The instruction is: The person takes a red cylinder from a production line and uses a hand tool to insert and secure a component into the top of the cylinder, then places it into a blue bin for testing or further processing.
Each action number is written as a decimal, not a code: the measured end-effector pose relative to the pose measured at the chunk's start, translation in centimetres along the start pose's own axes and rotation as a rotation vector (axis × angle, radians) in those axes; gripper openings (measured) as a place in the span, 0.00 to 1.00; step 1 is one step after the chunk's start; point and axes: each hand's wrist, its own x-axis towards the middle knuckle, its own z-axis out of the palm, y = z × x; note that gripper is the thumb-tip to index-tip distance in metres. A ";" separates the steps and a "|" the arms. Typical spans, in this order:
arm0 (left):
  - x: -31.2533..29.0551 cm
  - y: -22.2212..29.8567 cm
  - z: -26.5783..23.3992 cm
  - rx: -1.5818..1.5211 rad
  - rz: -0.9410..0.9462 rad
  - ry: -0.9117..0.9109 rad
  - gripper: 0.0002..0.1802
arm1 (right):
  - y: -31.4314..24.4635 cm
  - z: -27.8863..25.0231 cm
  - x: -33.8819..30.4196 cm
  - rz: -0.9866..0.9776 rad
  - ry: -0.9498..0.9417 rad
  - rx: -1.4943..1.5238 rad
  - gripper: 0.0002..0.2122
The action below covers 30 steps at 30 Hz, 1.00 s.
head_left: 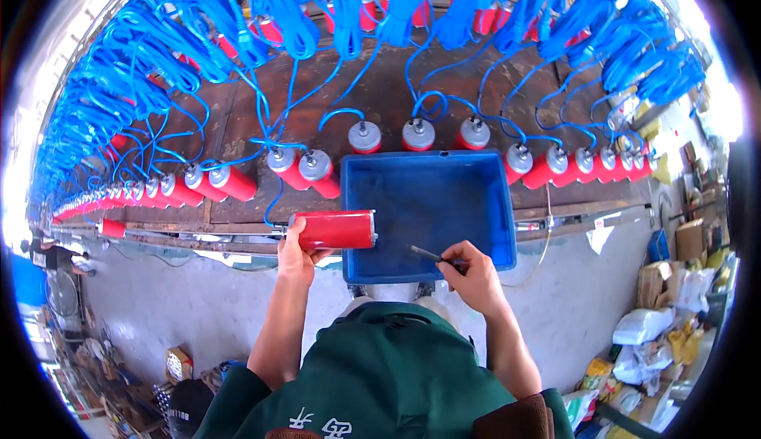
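Observation:
My left hand point(294, 253) is closed around the left end of a red cylinder point(337, 230), which lies sideways above the left rim of a blue plastic bin point(509, 217). A blue cable runs up from that end. The cylinder's other end, with a metal edge, points right over the bin. My right hand point(469, 274) grips a slim tool with a dark handle and a thin grey shaft point(426, 253). Its tip points left, over the bin and apart from the cylinder; I cannot tell its exact kind.
Red cylinders with grey caps point(474, 133) line the brown workbench point(317, 90) on both sides and behind the bin. Coiled blue cables point(349, 11) hang in a row along the far side. Bags point(644, 324) and cardboard boxes point(691, 240) are piled on the floor at right.

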 end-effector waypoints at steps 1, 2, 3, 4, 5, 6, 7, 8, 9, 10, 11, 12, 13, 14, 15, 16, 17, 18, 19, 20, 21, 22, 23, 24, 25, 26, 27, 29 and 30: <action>0.2 -0.5 0.0 0.013 -0.010 -0.007 0.33 | 0.3 0.1 0.3 -0.021 0.001 -0.058 0.11; 0.2 -0.9 0.0 -0.017 -0.021 -0.019 0.33 | 0.3 0.4 0.6 -0.023 0.030 -0.057 0.10; 0.2 -1.1 0.2 -0.048 -0.033 -0.032 0.34 | 0.2 0.6 0.9 -0.012 0.039 -0.052 0.10; 0.0 -0.8 0.4 -0.012 -0.033 -0.041 0.34 | 0.1 0.8 1.3 -0.045 0.034 -0.020 0.11; 0.3 -0.9 0.2 -0.003 -0.042 -0.044 0.34 | 0.0 0.9 1.6 -0.079 0.028 0.010 0.12; 0.7 -0.7 -0.1 0.006 -0.037 -0.094 0.35 | 0.2 1.2 1.9 -0.086 0.012 0.021 0.13; 0.9 -0.7 -0.3 0.015 -0.033 -0.143 0.35 | 0.3 1.4 2.2 -0.082 0.014 0.024 0.13; 0.9 -0.9 -0.5 0.031 -0.036 -0.155 0.36 | 0.3 1.5 2.5 -0.108 -0.009 0.039 0.13; 0.8 -0.8 -0.3 0.035 -0.036 -0.152 0.36 | 0.3 1.7 2.7 -0.136 -0.035 0.054 0.14; 0.6 -0.8 0.0 0.023 -0.044 -0.128 0.37 | 0.1 1.9 2.9 -0.132 -0.052 0.034 0.13; 0.5 -0.8 0.1 0.010 -0.052 -0.103 0.37 | -0.3 1.8 3.3 -0.131 -0.053 0.038 0.13; 0.5 -0.8 0.0 0.012 -0.054 -0.098 0.37 | -0.6 1.7 3.5 -0.179 -0.076 -0.031 0.12; 0.6 -0.9 -0.2 0.004 -0.052 -0.109 0.38 | -0.8 1.8 3.6 -0.228 -0.098 -0.100 0.11; 0.6 -0.9 -0.4 -0.004 -0.050 -0.120 0.38 | -0.7 2.0 3.6 -0.224 -0.102 -0.098 0.11; 0.6 -0.9 -0.3 -0.006 -0.050 -0.119 0.38 | -0.5 2.2 3.7 -0.248 -0.109 -0.094 0.10; 0.4 -0.9 -0.2 -0.007 -0.048 -0.119 0.38 | -0.4 2.3 3.9 -0.271 -0.116 -0.091 0.10; 0.3 -0.9 -0.1 -0.009 -0.045 -0.119 0.38 | -0.2 2.5 4.0 -0.271 -0.117 -0.092 0.10; 0.4 -0.9 -0.1 -0.011 -0.045 -0.120 0.38 | -0.1 2.7 4.0 -0.287 -0.121 -0.088 0.10; 0.4 -1.0 -0.1 -0.008 -0.046 -0.118 0.38 | 0.0 2.9 4.1 -0.303 -0.126 -0.084 0.10; 0.5 -1.0 -0.1 -0.005 -0.047 -0.115 0.38 | 0.0 3.1 4.1 -0.304 -0.126 -0.086 0.10; 0.3 -0.9 0.0 -0.006 -0.044 -0.114 0.38 | 0.1 3.3 4.2 -0.303 -0.122 -0.076 0.10; 0.1 -0.7 0.2 0.003 -0.043 -0.119 0.38 | 0.1 3.4 4.2 -0.303 -0.119 -0.067 0.11; -0.1 -0.7 0.4 0.012 -0.042 -0.125 0.37 | -0.1 3.4 4.3 -0.305 -0.119 -0.067 0.11; 0.0 -0.6 0.3 0.010 -0.040 -0.124 0.37 | -0.4 3.2 4.2 -0.328 -0.130 -0.090 0.11; 0.0 -0.7 0.2 0.011 -0.031 -0.130 0.37 | -0.6 3.1 4.2 -0.352 -0.140 -0.114 0.11; 0.1 -0.8 0.1 0.012 -0.021 -0.137 0.37 | -0.7 2.8 4.3 -0.354 -0.141 -0.115 0.11; 0.3 -0.9 -0.1 0.009 -0.019 -0.137 0.37 | -0.7 2.5 4.3 -0.371 -0.181 -0.121 0.12; 0.7 -1.1 -0.7 -0.026 -0.039 -0.158 0.36 | -0.5 2.2 4.4 -0.391 -0.223 -0.128 0.13; 0.7 -1.1 -0.6 -0.027 -0.039 -0.161 0.36 | 0.0 2.2 4.6 -0.302 -0.252 -0.026 0.12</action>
